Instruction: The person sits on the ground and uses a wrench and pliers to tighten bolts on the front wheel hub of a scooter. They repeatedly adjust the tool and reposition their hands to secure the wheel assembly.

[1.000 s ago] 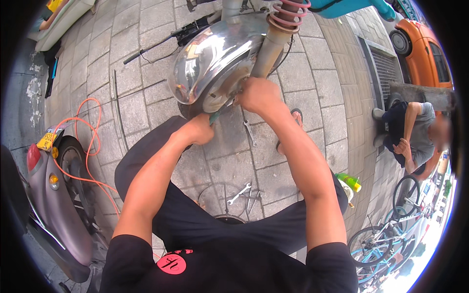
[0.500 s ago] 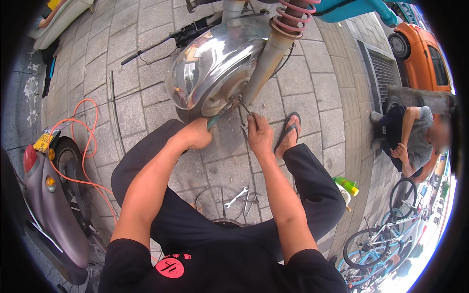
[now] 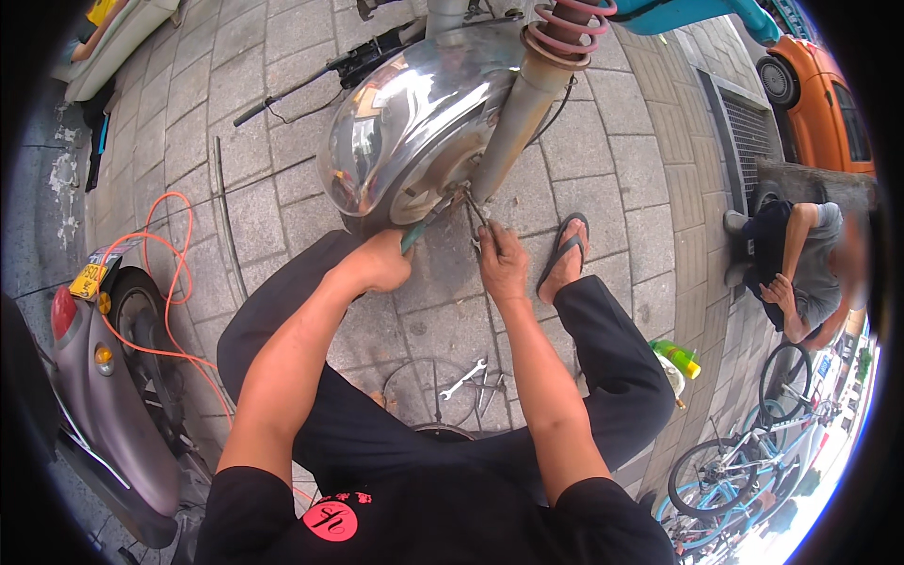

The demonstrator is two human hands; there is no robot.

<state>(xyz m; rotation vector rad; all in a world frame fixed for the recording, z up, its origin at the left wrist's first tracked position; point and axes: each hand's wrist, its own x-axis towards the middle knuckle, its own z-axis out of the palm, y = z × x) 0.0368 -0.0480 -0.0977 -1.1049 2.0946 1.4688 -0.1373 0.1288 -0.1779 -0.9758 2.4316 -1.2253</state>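
Note:
A shiny chrome fender (image 3: 386, 113) covers a wheel beside a metal fork tube (image 3: 508, 132) with a pink spring (image 3: 574, 28) on top. My left hand (image 3: 381, 259) is closed round a teal-handled tool (image 3: 411, 235) that reaches to the wheel's axle fittings (image 3: 466, 191). Below the fork, my right hand (image 3: 501, 252) grips a slim dark metal tool (image 3: 478, 215) that runs up to the same fittings. Under the axle, near my right fingers, a wrench is mostly hidden. A silver wrench (image 3: 461, 379) and several small tools lie on the pavers between my legs.
A scooter (image 3: 108, 395) and orange hose (image 3: 169, 292) are at left. Handlebars (image 3: 273, 108) lie behind the fender. At right are a seated person (image 3: 791, 273), a green bottle (image 3: 676, 356), bicycles (image 3: 744, 471), a drain grate (image 3: 739, 122) and an orange car (image 3: 819, 94).
My right hand has moved down from the axle, uncovering the fittings and the dark tool in its fingers. My left hand has shifted only slightly. My right foot shows more.

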